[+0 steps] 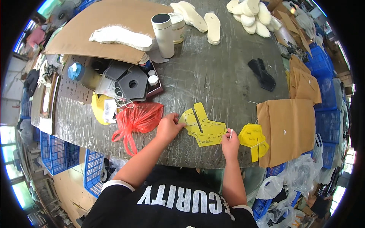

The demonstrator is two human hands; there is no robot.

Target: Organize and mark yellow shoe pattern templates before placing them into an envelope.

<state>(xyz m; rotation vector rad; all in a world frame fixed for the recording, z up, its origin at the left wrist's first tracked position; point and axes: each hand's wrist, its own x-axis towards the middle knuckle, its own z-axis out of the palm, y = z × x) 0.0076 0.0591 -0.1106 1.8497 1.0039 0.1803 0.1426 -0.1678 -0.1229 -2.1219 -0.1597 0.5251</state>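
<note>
A yellow pattern template (207, 131) with slots and handwritten marks lies flat on the dark table in front of me. My left hand (170, 126) pinches its left edge between thumb and fingers. At its lower right edge, my right hand (230, 143) is closed round a slim white pen (231, 134). Just right of that hand sits another yellow template (254, 141), its edge close to a brown paper envelope (286, 131). A knotted red plastic bag (142, 117) rests left of my left hand.
A box (156, 90) of dark cut-out shapes and small bottles stands left, behind the bag. Farther back are a white tumbler (163, 36), cream insoles (213, 28) and fluffy white pieces (253, 17). Dark pieces (261, 75) lie right. Blue crates (57, 152) flank the table (220, 79).
</note>
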